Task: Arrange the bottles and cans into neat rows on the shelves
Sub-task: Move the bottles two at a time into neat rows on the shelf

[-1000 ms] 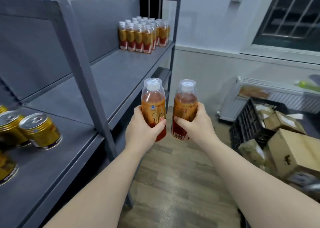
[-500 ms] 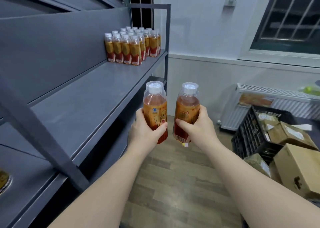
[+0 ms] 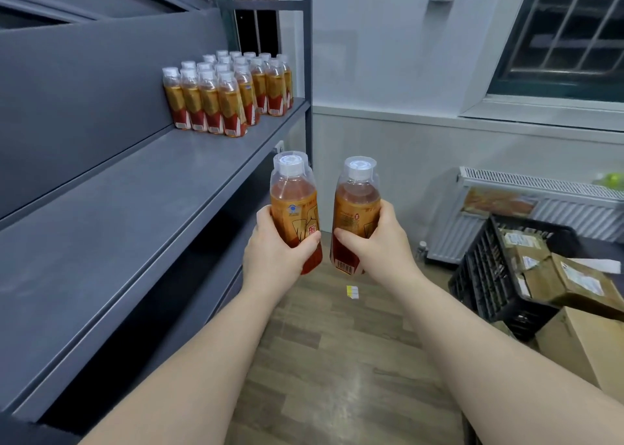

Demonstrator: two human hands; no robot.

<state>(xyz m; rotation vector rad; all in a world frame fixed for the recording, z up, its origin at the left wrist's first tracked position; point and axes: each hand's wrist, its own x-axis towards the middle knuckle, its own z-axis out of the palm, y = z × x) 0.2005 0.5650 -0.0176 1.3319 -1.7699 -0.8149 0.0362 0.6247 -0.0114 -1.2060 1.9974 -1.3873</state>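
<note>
Reaching forward side by side, the left hand (image 3: pixel 275 254) and right hand (image 3: pixel 380 243) each hold an upright bottle — fingers wrapped round the left bottle (image 3: pixel 293 205) and right bottle (image 3: pixel 356 208) — beside the shelf (image 3: pixel 141 188).

Left forearm (image 3: pixel 202 360) enters from 7 o'clock, right forearm (image 3: pixel 472 343) from 5 o'clock. Left hand (image 3: pixel 275 255) grips the left bottle (image 3: pixel 293 205); right hand (image 3: pixel 380 247), at its 3 o'clock, grips the right bottle (image 3: pixel 354 205).
</note>
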